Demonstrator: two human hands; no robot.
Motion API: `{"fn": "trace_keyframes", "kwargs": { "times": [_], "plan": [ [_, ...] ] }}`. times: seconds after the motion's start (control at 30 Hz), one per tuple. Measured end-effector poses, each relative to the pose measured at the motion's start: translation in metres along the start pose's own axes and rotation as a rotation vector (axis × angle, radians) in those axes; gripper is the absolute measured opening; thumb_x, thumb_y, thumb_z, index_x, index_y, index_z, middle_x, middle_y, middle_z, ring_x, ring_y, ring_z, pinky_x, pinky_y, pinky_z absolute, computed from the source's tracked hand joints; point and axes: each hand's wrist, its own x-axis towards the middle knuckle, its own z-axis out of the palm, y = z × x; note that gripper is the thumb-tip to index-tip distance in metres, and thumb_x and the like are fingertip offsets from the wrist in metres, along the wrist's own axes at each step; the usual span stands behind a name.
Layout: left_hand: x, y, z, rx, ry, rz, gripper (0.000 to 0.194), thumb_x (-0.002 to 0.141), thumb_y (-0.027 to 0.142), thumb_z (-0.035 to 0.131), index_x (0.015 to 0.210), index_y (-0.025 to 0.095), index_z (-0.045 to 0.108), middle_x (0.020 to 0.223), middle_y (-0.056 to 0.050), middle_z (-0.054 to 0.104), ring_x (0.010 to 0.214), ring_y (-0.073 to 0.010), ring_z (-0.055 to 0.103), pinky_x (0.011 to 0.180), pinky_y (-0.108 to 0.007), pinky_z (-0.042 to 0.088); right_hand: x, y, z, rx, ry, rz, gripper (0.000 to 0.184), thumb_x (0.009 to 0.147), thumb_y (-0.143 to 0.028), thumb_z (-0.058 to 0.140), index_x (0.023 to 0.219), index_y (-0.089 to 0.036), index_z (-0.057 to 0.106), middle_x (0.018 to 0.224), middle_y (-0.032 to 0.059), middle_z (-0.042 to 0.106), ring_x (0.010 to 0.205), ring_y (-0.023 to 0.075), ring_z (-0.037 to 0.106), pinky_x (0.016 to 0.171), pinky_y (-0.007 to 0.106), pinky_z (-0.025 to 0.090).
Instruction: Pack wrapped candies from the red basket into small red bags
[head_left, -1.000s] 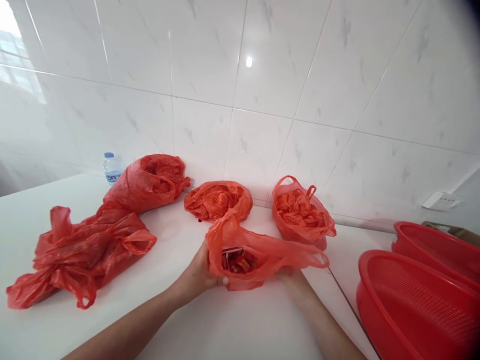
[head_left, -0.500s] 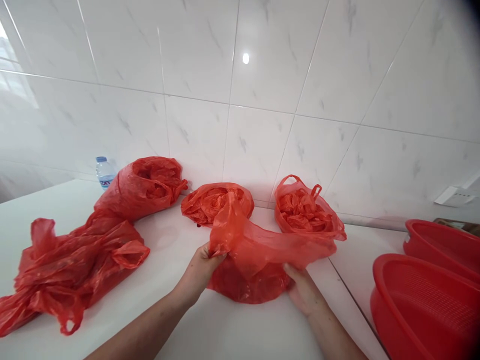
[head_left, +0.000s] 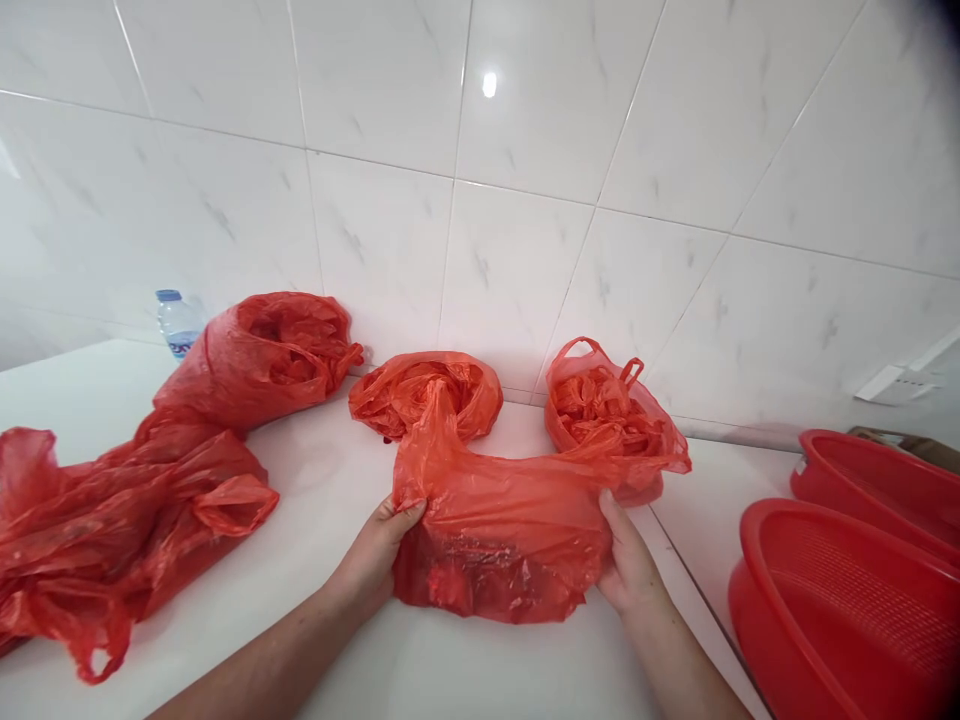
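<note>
A thin red plastic bag (head_left: 502, 530) with handles is stretched between my two hands over the white table (head_left: 480, 670). My left hand (head_left: 379, 550) pinches its left side, thumb on top. On the right side, my right hand (head_left: 626, 550) grips the bag, thumb in front and fingers partly hidden behind it. Something dark shows through the lower part of the bag; I cannot make out what. Just behind it sit a red bag stuffed with crumpled red plastic (head_left: 450, 385) and, to the right, another stuffed red bag (head_left: 600, 410) with its handles up.
A large full red bag (head_left: 255, 355) and a heap of crumpled red bags (head_left: 150, 520) lie on the left. A plastic water bottle (head_left: 178, 325) stands by the tiled wall (head_left: 375, 230). Two red plastic baskets (head_left: 840, 600) stand at the right, near a white wall socket (head_left: 896, 385).
My hands have spread the bag wider and flatter, the right hand moving up along its right side. The view has shifted a little, so the surroundings sit slightly further left and higher.
</note>
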Motion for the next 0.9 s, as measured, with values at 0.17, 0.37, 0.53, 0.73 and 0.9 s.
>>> {"fn": "trace_keyframes", "kwargs": {
  "times": [0.17, 0.37, 0.53, 0.73, 0.9],
  "plan": [
    [-0.001, 0.002, 0.000, -0.016, 0.045, 0.013, 0.025, 0.079, 0.027, 0.067, 0.101, 0.019, 0.058, 0.096, -0.007, 0.073, 0.087, -0.0240, 0.071, 0.076, -0.036, 0.057, -0.008, -0.001, 0.004, -0.159, -0.250, 0.040, 0.062, 0.064, -0.060, 0.071, 0.113, -0.023, 0.061, 0.119, 0.0112, 0.063, 0.111, 0.0313, 0.057, 0.088, 0.048, 0.049],
    [-0.002, 0.004, 0.000, -0.025, 0.083, 0.040, 0.030, 0.077, 0.026, 0.069, 0.103, 0.018, 0.056, 0.094, -0.007, 0.073, 0.083, -0.0230, 0.071, 0.074, -0.034, 0.057, -0.008, -0.008, 0.005, -0.613, -0.371, -0.009, 0.056, 0.060, -0.035, 0.080, 0.112, -0.023, 0.065, 0.118, 0.0096, 0.065, 0.114, 0.0315, 0.056, 0.099, 0.054, 0.039],
    [-0.003, 0.002, 0.002, 0.008, 0.043, 0.062, 0.031, 0.072, 0.027, 0.073, 0.097, 0.018, 0.058, 0.095, -0.007, 0.073, 0.084, -0.0236, 0.071, 0.075, -0.034, 0.056, 0.006, -0.004, -0.018, -0.656, -0.164, -0.024, 0.038, 0.066, -0.041, 0.075, 0.096, -0.018, 0.068, 0.099, 0.0088, 0.071, 0.095, 0.0303, 0.064, 0.088, 0.052, 0.047],
    [-0.008, 0.010, -0.001, 0.409, 0.114, 0.189, 0.040, 0.072, 0.041, 0.072, 0.102, 0.018, 0.060, 0.103, -0.009, 0.071, 0.096, -0.0280, 0.067, 0.080, -0.036, 0.054, 0.010, -0.002, -0.031, -0.545, -0.270, -0.012, 0.043, 0.072, -0.036, 0.073, 0.110, -0.020, 0.062, 0.115, 0.0099, 0.065, 0.104, 0.0267, 0.061, 0.091, 0.041, 0.047],
    [-0.010, 0.016, 0.025, 0.596, 0.176, 0.147, 0.033, 0.076, 0.047, 0.064, 0.088, 0.016, 0.063, 0.086, -0.008, 0.073, 0.082, -0.0287, 0.069, 0.071, -0.037, 0.054, 0.010, -0.001, -0.030, -0.521, -0.289, -0.001, 0.035, 0.070, -0.035, 0.074, 0.101, -0.020, 0.066, 0.106, 0.0078, 0.069, 0.102, 0.0273, 0.062, 0.091, 0.042, 0.047]
  ]
}}
